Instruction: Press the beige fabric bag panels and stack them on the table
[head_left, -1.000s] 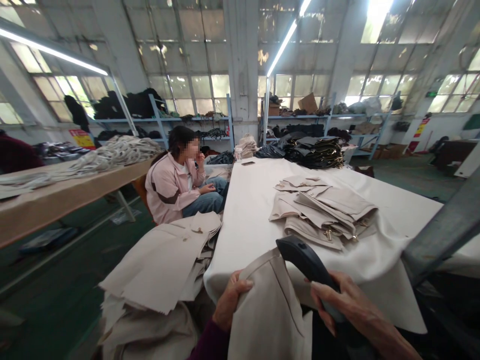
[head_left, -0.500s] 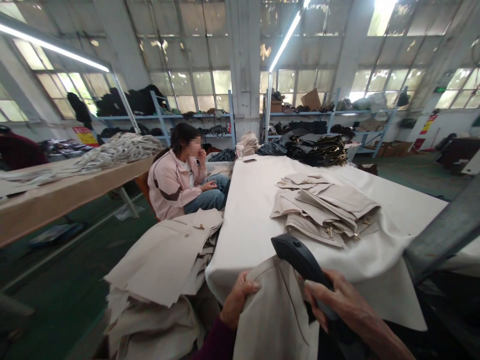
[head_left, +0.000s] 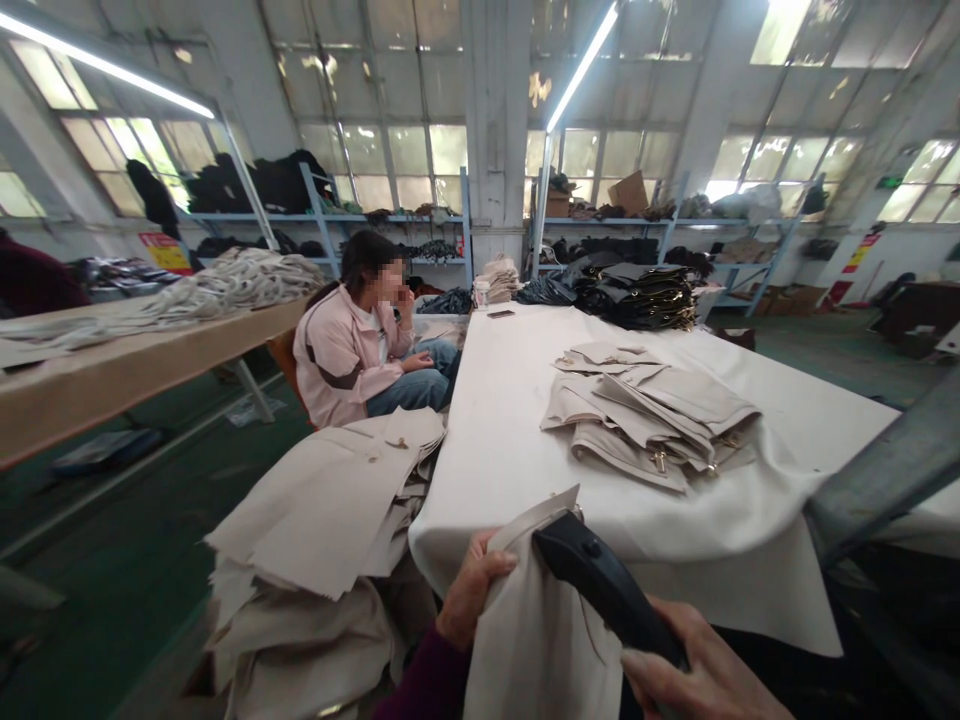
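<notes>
In the head view, my left hand [head_left: 477, 582] pinches the upper left edge of a beige fabric piece [head_left: 536, 625], which hangs down at the table's front edge. Wrapped round the lower body of a black curved handheld tool [head_left: 600, 575] is my right hand [head_left: 694, 660]. The tool's wide head lies against the fabric near its top edge, to the right of my left fingers. A small metal fitting shows beside the tool's head. The tool's exact kind cannot be made out, and its lower end is hidden by my right hand.
A white-covered table [head_left: 495, 430] bears a pile of beige pieces with metal clasps [head_left: 652, 410] and a black stack [head_left: 637, 292] at the back. To the left stands a tall beige fabric stack [head_left: 322, 500]. Behind it sits a person [head_left: 349, 350]. A metal post [head_left: 885, 475] slants at right.
The tool's head has moved down and slightly left, from above the fabric's top edge onto its face. The top edge of the fabric now sticks up behind it. Both hands keep their hold.
</notes>
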